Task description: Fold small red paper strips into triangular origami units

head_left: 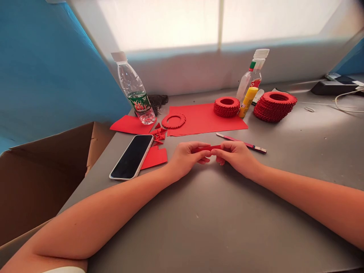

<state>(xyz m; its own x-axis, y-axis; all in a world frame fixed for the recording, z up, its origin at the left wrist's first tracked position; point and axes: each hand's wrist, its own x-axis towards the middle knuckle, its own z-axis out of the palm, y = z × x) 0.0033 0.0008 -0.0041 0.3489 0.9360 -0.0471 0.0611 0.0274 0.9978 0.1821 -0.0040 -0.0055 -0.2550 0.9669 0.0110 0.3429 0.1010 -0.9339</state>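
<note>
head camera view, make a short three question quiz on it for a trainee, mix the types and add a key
1. What do the left hand and right hand hold between them?
A) a white cable
B) a red paper piece
C) a bottle cap

2. True or false: in this view, the yellow glue stick stands between the left ring stack and the right ring stack.

3. Fill the gap: beyond the smartphone, the green-labelled plastic bottle stands to the ____ of both ring stacks.

Key: 1. B; 2. True; 3. left
</note>
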